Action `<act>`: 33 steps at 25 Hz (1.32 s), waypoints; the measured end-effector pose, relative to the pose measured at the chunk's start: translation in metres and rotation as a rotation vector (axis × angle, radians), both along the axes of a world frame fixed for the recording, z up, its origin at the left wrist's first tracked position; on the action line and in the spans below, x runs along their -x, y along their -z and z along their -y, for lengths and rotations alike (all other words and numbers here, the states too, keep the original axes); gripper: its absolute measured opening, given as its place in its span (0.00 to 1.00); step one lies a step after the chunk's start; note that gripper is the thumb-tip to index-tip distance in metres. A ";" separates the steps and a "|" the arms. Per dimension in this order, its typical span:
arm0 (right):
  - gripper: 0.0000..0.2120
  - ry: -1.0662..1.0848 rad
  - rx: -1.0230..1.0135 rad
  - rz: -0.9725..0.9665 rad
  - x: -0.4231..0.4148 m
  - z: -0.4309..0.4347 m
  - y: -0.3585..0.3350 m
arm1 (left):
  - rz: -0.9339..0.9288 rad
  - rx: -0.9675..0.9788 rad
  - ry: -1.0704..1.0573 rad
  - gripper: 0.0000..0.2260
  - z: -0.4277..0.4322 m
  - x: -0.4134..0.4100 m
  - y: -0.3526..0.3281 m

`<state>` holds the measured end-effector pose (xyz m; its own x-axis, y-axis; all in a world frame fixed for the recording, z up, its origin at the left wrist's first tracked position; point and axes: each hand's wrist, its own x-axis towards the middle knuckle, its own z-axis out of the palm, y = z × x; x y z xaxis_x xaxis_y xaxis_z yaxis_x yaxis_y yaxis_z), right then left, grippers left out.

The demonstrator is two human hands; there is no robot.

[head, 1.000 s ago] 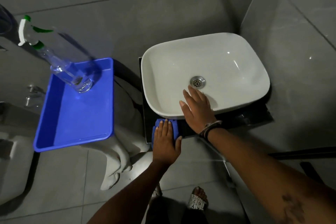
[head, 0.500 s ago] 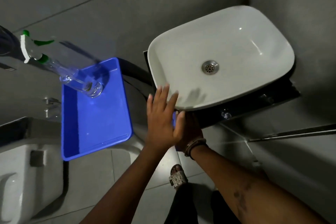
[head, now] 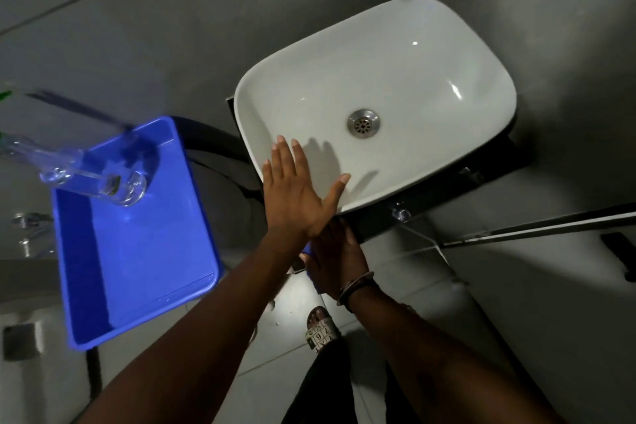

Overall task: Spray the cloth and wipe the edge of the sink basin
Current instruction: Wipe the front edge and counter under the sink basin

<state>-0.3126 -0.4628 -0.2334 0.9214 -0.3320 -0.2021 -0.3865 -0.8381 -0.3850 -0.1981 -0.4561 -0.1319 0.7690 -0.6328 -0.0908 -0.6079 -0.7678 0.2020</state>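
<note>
The white sink basin [head: 248, 134] sits on a black counter. My left hand [head: 296, 193] lies flat on its near-left rim with the fingers spread and nothing in it. Just below, my right hand [head: 335, 258], with a bracelet on the wrist, presses the blue cloth [head: 307, 252] against the counter's front edge under the rim. Only a sliver of the cloth shows past my hands. The clear spray bottle [head: 99, 181] stands tilted in the blue tray [head: 137, 268] to the left, its green trigger cut off at the frame's edge.
The drain [head: 363, 122] sits in the middle of the basin. Grey tiled walls close in behind and to the right of the sink. A metal bar [head: 537, 226] runs along the right. My sandalled foot [head: 321, 330] stands on the tiled floor below.
My hands have swapped places: the left went from the cloth up onto the sink rim, the right went from the basin down onto the cloth. The view has shifted left.
</note>
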 end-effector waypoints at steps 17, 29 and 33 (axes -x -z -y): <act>0.27 0.596 0.255 -0.160 0.087 0.236 -0.003 | 0.038 -0.068 -0.001 0.50 0.002 0.003 -0.006; 0.29 0.875 0.199 -0.099 0.052 0.206 -0.003 | 0.062 -0.092 0.026 0.48 0.003 0.005 -0.007; 0.33 0.837 0.075 -0.078 0.011 0.087 -0.013 | 0.051 -0.058 0.032 0.48 0.004 0.002 -0.004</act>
